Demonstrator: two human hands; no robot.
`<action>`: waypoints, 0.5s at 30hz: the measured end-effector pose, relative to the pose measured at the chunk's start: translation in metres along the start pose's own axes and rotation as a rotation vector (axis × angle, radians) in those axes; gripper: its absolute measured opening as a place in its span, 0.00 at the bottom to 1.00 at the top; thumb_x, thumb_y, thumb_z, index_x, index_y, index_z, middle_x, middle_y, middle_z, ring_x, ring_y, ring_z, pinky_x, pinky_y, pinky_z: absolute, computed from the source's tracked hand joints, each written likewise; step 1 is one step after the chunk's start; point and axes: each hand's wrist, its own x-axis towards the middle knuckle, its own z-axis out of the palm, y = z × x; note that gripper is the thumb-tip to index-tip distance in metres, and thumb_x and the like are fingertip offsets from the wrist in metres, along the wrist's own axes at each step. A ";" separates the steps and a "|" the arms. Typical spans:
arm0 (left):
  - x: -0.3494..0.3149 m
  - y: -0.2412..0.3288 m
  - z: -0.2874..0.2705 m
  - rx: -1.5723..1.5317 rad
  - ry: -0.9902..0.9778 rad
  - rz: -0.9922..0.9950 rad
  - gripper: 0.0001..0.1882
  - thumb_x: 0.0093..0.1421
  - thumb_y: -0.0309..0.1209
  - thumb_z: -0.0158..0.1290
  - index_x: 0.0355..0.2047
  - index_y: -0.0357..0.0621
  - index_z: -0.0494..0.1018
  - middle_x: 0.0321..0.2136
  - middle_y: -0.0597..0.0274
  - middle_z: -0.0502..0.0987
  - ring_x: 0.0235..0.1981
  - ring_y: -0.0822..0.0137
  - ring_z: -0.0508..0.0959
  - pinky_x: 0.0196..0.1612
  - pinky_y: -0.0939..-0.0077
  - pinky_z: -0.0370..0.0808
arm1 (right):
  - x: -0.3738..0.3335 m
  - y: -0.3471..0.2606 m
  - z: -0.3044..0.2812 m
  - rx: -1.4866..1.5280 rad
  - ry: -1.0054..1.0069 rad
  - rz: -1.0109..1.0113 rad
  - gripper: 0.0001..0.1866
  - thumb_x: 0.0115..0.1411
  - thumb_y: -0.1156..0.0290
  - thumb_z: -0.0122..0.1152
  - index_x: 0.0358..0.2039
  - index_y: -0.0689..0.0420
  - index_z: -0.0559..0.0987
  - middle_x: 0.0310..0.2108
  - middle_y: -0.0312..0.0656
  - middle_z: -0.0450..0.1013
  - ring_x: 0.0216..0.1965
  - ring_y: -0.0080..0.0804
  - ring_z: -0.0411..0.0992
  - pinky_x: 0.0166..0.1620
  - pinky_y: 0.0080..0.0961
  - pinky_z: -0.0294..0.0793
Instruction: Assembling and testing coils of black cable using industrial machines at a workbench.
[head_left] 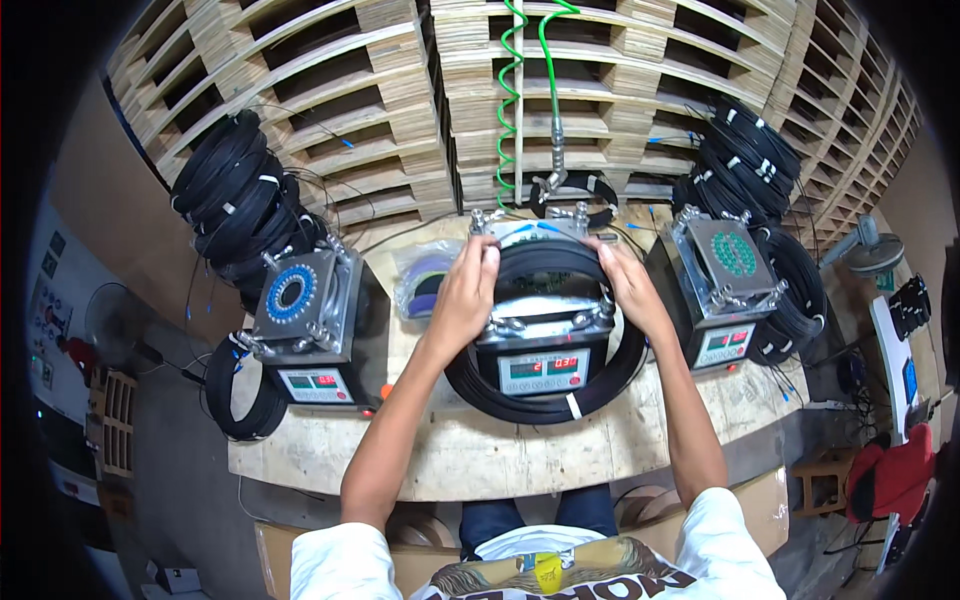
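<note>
My left hand (468, 292) and my right hand (632, 284) grip the upper part of a coil of black cable (520, 408) from its two sides. White ties show on the coil. It is tilted in front of the middle machine, and its ring frames that machine's lit control panel (545, 370). Blue-tipped cable ends (543, 228) show just beyond the coil's top, near the machine's metal plate. The fingers' undersides are partly hidden behind the coil.
Similar machines stand at left (318, 385) and right (722, 346), one topped with a ring of blue pieces, one with green. Cable coils are piled at the back left (225, 185) and back right (745, 160). Wooden pallets (640, 90) rise behind; a green air hose (545, 60) hangs there.
</note>
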 end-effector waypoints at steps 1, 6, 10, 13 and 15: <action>0.002 -0.001 0.001 -0.043 0.024 -0.014 0.16 0.75 0.38 0.39 0.49 0.36 0.67 0.42 0.38 0.77 0.46 0.38 0.77 0.51 0.56 0.72 | 0.002 0.006 0.001 0.006 0.032 -0.060 0.21 0.75 0.60 0.42 0.55 0.60 0.78 0.32 0.46 0.70 0.38 0.39 0.69 0.48 0.31 0.68; 0.004 -0.024 0.005 0.002 0.075 0.043 0.18 0.74 0.39 0.40 0.47 0.37 0.72 0.41 0.44 0.78 0.45 0.47 0.75 0.53 0.60 0.69 | 0.001 0.023 0.008 0.015 -0.021 -0.033 0.21 0.76 0.60 0.42 0.56 0.58 0.78 0.34 0.43 0.71 0.41 0.35 0.67 0.50 0.28 0.66; 0.008 -0.027 0.011 0.096 0.046 0.024 0.18 0.74 0.39 0.41 0.49 0.38 0.73 0.44 0.54 0.79 0.49 0.58 0.73 0.57 0.68 0.66 | 0.005 0.041 0.002 -0.030 0.040 -0.113 0.21 0.75 0.59 0.45 0.57 0.55 0.79 0.40 0.46 0.74 0.50 0.36 0.68 0.57 0.29 0.65; 0.009 -0.042 0.001 0.050 0.070 0.022 0.18 0.74 0.40 0.42 0.48 0.38 0.74 0.45 0.55 0.79 0.50 0.59 0.74 0.57 0.68 0.66 | 0.012 0.033 0.005 0.130 -0.047 -0.123 0.20 0.73 0.58 0.49 0.56 0.54 0.81 0.42 0.46 0.74 0.51 0.37 0.68 0.59 0.31 0.65; 0.010 -0.047 0.000 0.061 0.149 0.069 0.17 0.73 0.38 0.45 0.47 0.36 0.76 0.42 0.58 0.80 0.46 0.64 0.76 0.54 0.70 0.69 | 0.017 0.023 0.000 0.139 -0.047 -0.103 0.17 0.71 0.61 0.55 0.52 0.55 0.83 0.44 0.47 0.75 0.49 0.37 0.70 0.56 0.32 0.67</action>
